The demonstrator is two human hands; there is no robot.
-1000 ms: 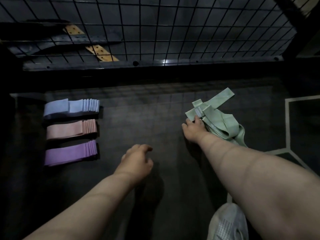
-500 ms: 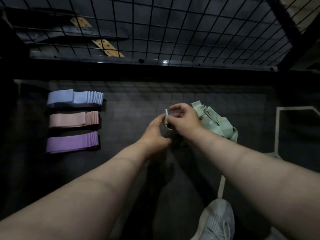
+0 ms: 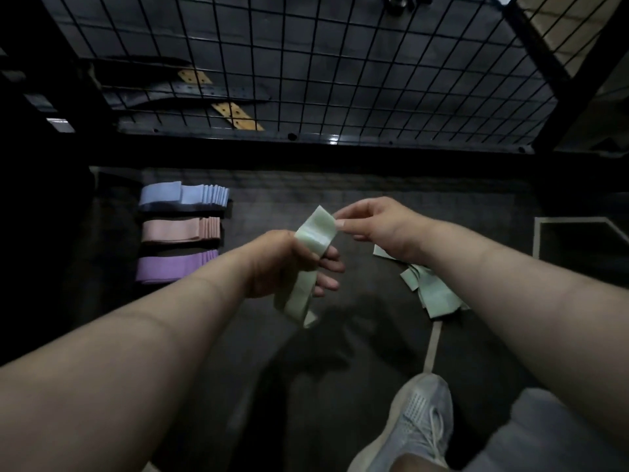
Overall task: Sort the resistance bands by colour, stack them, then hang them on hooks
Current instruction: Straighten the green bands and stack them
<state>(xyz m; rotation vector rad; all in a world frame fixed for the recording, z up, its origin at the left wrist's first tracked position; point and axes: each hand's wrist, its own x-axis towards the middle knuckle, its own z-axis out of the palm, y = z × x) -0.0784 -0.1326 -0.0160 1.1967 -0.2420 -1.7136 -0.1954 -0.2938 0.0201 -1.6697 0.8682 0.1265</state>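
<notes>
Obs: left hand [image 3: 289, 264] grip curled round a green band [image 3: 315, 229], right hand [image 3: 377, 229] grip pinching its top end, probably flattening it for stacking. Loose green pile [image 3: 432, 294] lies under the right wrist, not yet stacked.

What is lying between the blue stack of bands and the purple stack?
In the head view, the pink stack lies between the blue stack and the purple stack, with a dark gap on each side.

On the floor [image 3: 357, 199] to my left lie three piles in a row: the far stack [image 3: 183, 195], the middle stack [image 3: 180, 230] before it, the near stack [image 3: 175, 269] closest. The loose pile [image 3: 432, 294] lies right, partly under my forearm. Between them, my left hand [image 3: 282, 264] and right hand [image 3: 377, 223] hold the band [image 3: 315, 229]. The wire grid [image 3: 306, 63] stands behind; my shoe [image 3: 412, 427] is nearest.
</notes>
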